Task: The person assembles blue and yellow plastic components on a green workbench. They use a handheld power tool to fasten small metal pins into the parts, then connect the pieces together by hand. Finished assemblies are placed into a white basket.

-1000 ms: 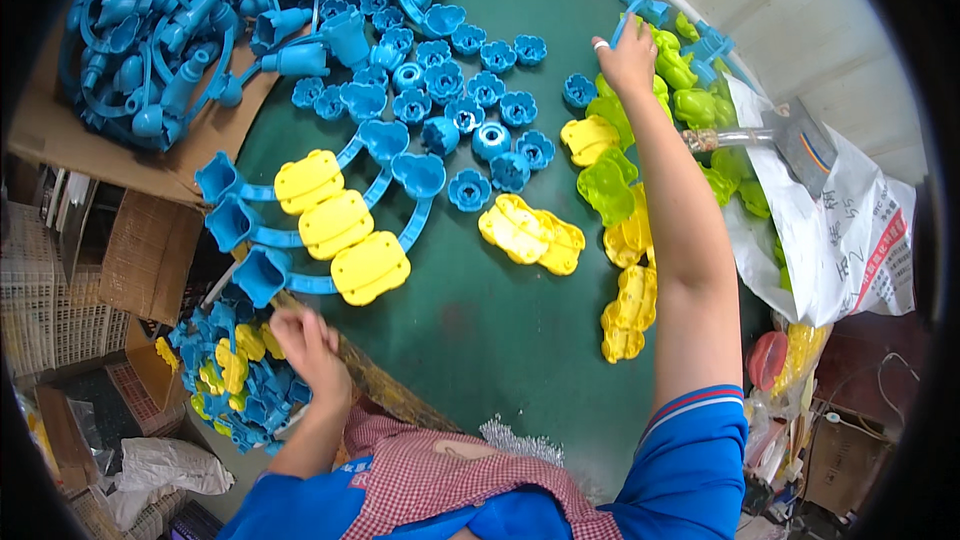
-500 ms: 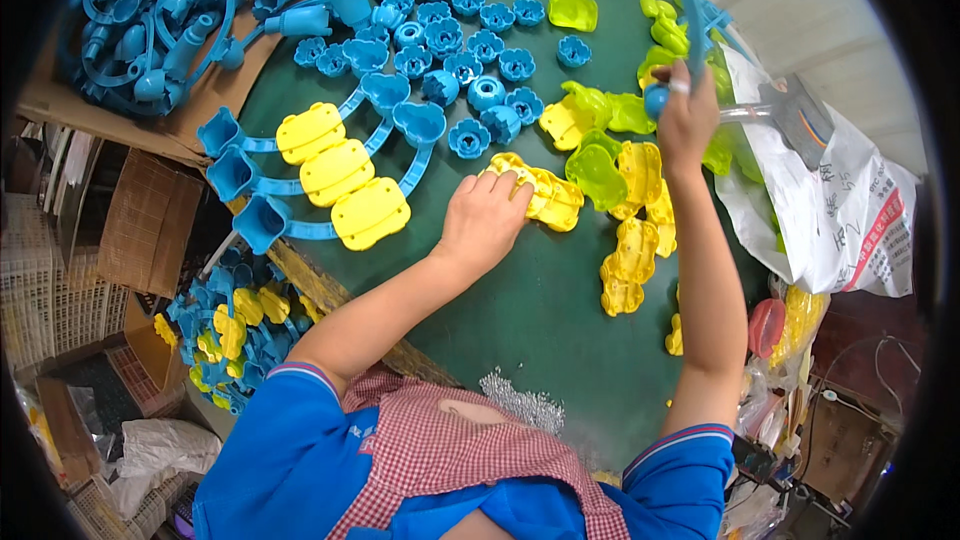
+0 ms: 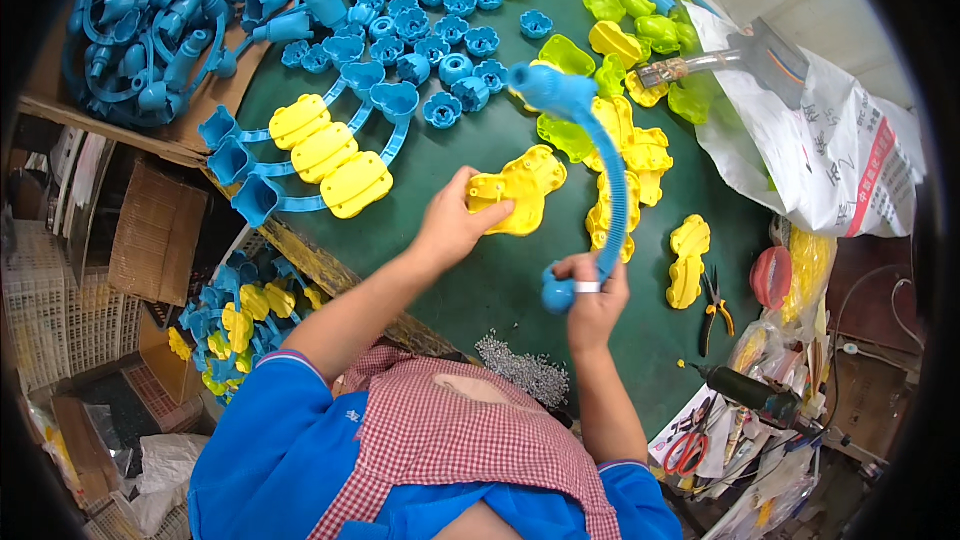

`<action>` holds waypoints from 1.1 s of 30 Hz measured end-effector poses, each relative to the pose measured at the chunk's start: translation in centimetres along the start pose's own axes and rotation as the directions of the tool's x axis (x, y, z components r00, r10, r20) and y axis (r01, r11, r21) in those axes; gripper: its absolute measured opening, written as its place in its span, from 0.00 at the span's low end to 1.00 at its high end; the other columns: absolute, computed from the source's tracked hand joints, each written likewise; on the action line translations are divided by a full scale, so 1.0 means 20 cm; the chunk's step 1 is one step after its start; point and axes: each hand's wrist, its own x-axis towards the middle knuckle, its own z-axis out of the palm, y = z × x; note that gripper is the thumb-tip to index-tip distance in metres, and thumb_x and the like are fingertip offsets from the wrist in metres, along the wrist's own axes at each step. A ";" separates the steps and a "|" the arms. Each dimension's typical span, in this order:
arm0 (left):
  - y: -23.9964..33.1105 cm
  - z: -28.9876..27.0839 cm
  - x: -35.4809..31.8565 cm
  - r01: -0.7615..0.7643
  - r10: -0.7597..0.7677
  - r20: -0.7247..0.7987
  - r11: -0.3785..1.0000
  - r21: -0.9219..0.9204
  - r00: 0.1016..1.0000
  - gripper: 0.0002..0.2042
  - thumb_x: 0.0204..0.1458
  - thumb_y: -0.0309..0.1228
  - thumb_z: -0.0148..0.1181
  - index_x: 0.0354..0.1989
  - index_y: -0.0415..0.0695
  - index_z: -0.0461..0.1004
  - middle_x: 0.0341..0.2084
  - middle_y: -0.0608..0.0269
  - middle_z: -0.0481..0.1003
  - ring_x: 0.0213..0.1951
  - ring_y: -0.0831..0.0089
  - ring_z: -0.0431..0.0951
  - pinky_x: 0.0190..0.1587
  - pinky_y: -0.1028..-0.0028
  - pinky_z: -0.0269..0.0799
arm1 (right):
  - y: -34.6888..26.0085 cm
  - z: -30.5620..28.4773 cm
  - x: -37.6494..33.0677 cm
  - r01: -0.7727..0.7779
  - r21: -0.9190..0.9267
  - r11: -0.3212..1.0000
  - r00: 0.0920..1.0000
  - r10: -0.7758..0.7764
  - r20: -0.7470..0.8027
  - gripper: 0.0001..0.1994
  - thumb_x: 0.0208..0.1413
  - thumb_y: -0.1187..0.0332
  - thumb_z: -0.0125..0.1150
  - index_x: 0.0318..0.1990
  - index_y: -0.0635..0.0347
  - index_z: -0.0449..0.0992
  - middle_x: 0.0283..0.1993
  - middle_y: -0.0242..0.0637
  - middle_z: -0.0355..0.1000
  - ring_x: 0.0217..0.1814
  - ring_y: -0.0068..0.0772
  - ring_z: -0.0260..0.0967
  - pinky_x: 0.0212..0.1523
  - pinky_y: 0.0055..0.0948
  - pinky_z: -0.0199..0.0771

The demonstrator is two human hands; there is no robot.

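Observation:
My left hand (image 3: pixel 452 224) grips a yellow plastic shell (image 3: pixel 522 192) by its near end, its hollow side with small posts facing up. In my right hand (image 3: pixel 597 312) is a blue curved ribbed plastic handle (image 3: pixel 616 195); a round knob shows at the grip and a flared end points up and away. It arches over several yellow shells (image 3: pixel 648 152) lying on the green table. A little to the right, another yellow shell (image 3: pixel 688 260) lies by itself. Three blue curved pieces with cups, each with a yellow shell (image 3: pixel 327 153) around its middle, lie side by side at the left.
Small blue flower-shaped cups (image 3: pixel 442 110) spread over the far table. A heap of blue parts (image 3: pixel 150 30) fills a cardboard box at far left. Green shells (image 3: pixel 657 33) lie by a white sack (image 3: pixel 830 150). Pliers (image 3: pixel 714 312), scissors (image 3: pixel 688 448) and metal bits (image 3: pixel 522 370) are near me.
My right hand has brought the blue handle from the far right down toward me. My left hand has lifted a yellow shell off the table, its hollow side now facing up.

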 end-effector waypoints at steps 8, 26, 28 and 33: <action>0.02 0.16 -0.21 -0.010 0.052 0.099 0.923 -0.386 0.994 0.17 0.59 0.30 0.55 0.52 0.40 0.58 0.44 0.61 0.70 0.47 0.77 0.70 0.48 0.77 0.68 | -0.09 0.04 0.13 0.188 -0.250 0.950 0.982 -0.183 0.042 0.10 0.51 0.74 0.64 0.28 0.61 0.65 0.20 0.30 0.61 0.19 0.23 0.57 0.23 0.23 0.60; 0.27 0.20 -0.22 -0.024 -0.010 -0.033 0.496 -0.868 0.999 0.21 0.55 0.26 0.45 0.58 0.44 0.55 0.49 0.58 0.68 0.51 0.64 0.72 0.54 0.64 0.69 | 0.02 0.16 -0.01 0.553 -0.510 0.659 0.830 -0.491 0.265 0.13 0.58 0.68 0.53 0.22 0.63 0.69 0.19 0.42 0.67 0.19 0.44 0.68 0.21 0.36 0.66; 0.32 0.20 -0.26 -0.001 -0.038 -0.021 0.453 -0.891 0.999 0.21 0.58 0.37 0.40 0.59 0.45 0.55 0.53 0.55 0.66 0.54 0.61 0.69 0.57 0.60 0.66 | 0.01 0.15 -0.04 0.418 -0.189 0.889 0.887 -0.355 0.294 0.14 0.58 0.67 0.52 0.21 0.63 0.69 0.18 0.43 0.66 0.19 0.46 0.67 0.20 0.37 0.65; 0.30 0.14 -0.28 0.002 -0.019 -0.006 0.401 -0.916 1.000 0.20 0.61 0.38 0.38 0.59 0.45 0.55 0.54 0.55 0.65 0.56 0.61 0.68 0.58 0.60 0.64 | 0.03 0.14 0.01 0.596 -0.329 0.733 0.786 -0.447 0.428 0.19 0.62 0.63 0.46 0.19 0.63 0.67 0.18 0.43 0.66 0.17 0.42 0.66 0.21 0.35 0.64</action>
